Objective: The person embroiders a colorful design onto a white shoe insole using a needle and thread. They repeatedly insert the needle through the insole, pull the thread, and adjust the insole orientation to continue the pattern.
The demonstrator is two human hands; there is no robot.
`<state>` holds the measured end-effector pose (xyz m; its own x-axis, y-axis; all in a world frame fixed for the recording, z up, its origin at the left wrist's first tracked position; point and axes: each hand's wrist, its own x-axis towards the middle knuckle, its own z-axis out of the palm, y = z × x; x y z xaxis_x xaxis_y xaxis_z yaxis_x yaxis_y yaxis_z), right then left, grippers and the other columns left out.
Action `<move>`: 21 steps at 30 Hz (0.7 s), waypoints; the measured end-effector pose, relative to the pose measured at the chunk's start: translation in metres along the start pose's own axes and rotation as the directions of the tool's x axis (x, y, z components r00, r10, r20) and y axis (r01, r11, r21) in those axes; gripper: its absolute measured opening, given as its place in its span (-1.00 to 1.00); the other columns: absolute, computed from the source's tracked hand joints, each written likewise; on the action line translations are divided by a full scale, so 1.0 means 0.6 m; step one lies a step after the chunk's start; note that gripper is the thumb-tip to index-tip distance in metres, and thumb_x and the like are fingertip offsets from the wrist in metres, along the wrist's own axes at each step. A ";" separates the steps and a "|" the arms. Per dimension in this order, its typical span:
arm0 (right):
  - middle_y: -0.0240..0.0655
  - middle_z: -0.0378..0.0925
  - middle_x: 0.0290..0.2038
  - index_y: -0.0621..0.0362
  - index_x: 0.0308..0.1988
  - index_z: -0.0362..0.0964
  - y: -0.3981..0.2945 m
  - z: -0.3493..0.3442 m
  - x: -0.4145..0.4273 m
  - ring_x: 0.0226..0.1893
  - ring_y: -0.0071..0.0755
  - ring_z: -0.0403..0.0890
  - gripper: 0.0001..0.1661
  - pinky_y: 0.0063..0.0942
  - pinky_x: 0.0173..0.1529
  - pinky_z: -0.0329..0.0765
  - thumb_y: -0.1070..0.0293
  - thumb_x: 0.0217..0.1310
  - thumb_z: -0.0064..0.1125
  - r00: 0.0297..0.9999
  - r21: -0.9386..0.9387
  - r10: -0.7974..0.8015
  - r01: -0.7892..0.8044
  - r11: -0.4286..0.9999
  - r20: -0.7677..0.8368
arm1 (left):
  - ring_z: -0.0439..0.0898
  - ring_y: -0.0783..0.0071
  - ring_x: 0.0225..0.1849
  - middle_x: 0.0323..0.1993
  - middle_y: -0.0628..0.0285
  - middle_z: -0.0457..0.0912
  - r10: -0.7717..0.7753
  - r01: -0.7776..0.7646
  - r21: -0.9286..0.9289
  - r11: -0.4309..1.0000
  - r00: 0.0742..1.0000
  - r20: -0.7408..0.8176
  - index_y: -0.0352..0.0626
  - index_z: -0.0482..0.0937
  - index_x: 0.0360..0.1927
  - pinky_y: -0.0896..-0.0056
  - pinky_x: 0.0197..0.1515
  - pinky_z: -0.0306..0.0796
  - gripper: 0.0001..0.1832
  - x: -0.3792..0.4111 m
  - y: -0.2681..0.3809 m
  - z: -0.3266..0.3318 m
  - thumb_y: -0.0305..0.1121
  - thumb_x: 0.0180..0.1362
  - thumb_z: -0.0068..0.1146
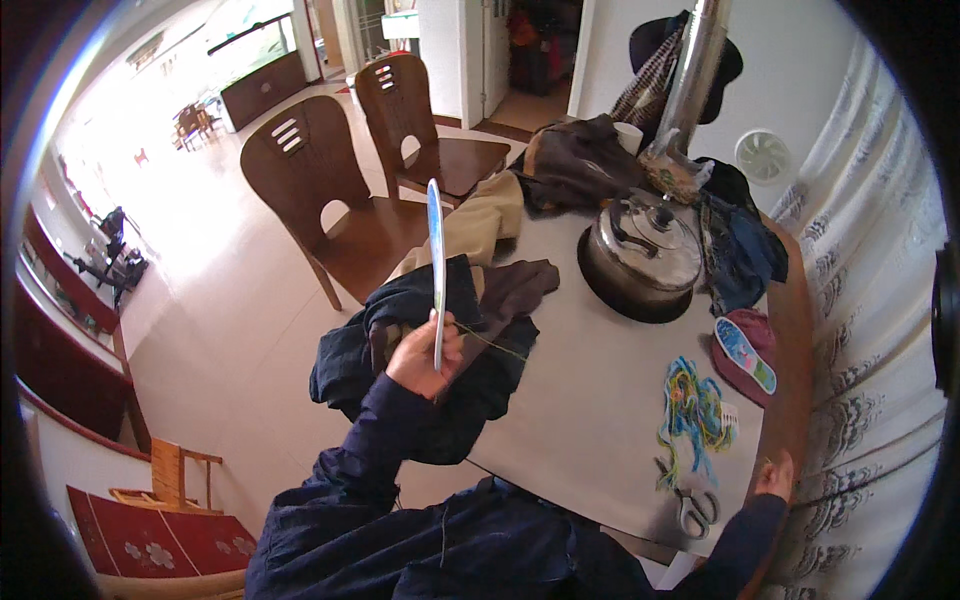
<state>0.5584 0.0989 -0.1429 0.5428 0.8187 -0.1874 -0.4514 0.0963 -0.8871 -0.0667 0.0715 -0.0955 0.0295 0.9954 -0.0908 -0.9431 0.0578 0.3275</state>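
Observation:
My left hand (429, 356) grips an embroidered insole (436, 255) near its lower end, the insole upright and edge-on to me. A thin green thread (491, 343) runs from it down to the right, its middle lost against the pale tabletop. In line with that thread, my right hand (776, 478) is at the table's right edge, fingers pinched with a yellowish-green bit at the tips. Near it lie grey-handled scissors (696, 514) and a bundle of blue, green and yellow embroidery thread (686, 405). A second insole (745, 355) rests on a maroon cloth item (757, 330).
A lidded metal pot (641, 251) stands on the table (581, 420). Dark clothes (420, 322) hang over its left edge; more garments (589, 161) lie at the back beside a metal pipe (694, 75). Wooden chairs (304, 161) flank the left; a curtain (862, 360) hangs right.

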 end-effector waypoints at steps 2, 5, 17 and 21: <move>-0.52 0.07 -0.72 0.14 -0.05 0.29 0.024 0.109 -0.081 -0.79 -0.69 0.11 -0.62 -0.70 -0.73 0.06 0.41 0.05 -0.13 0.987 -0.207 0.021 0.013 0.978 0.160 | 0.20 0.59 -0.61 -0.65 0.38 0.23 -0.125 0.160 -0.194 0.968 0.976 0.180 -0.13 0.33 -0.32 0.63 -0.55 0.20 -0.84 -0.005 -0.046 0.036 -0.27 0.14 -0.13; -0.54 0.18 -0.73 0.15 0.02 0.25 0.053 0.271 -0.216 -0.81 -0.73 0.11 -0.58 -0.75 -0.73 0.06 0.37 0.11 -0.14 0.791 -0.337 0.043 0.210 0.918 0.611 | 0.20 0.56 -0.62 -0.67 0.36 0.22 -0.218 0.355 -0.282 0.891 0.881 0.420 -0.12 0.31 -0.31 0.60 -0.59 0.17 -0.81 -0.016 -0.108 0.084 -0.23 0.14 -0.16; -0.35 0.43 -0.48 0.23 -0.31 0.39 0.005 0.488 -0.470 -0.59 -0.43 0.48 -0.72 -0.64 -0.58 0.42 0.57 -0.19 0.13 -0.002 0.065 -0.480 0.991 0.116 0.877 | 0.38 0.45 -0.72 -0.72 0.20 0.36 -0.220 0.641 -0.201 0.741 0.514 0.829 -0.18 0.24 -0.22 0.65 -0.77 0.22 -0.56 -0.052 -0.177 0.153 0.04 0.12 -0.19; -0.34 0.36 -0.47 0.17 -0.31 0.45 -0.003 0.484 -0.490 -0.67 -0.47 0.39 -0.67 -0.63 -0.66 0.33 0.64 -0.24 0.15 0.003 0.032 -0.494 0.998 0.062 0.870 | 0.38 0.45 -0.81 -0.73 0.17 0.39 -0.268 0.626 -0.183 0.758 0.554 0.788 -0.16 0.25 -0.23 0.65 -0.83 0.23 -0.54 -0.058 -0.178 0.156 0.08 0.10 -0.19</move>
<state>0.1939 0.0228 0.0365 -0.3911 0.4473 0.8043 0.4910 0.8406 -0.2287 0.0641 0.0380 -0.0394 0.5300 0.5960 0.6032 -0.7568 0.6534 0.0194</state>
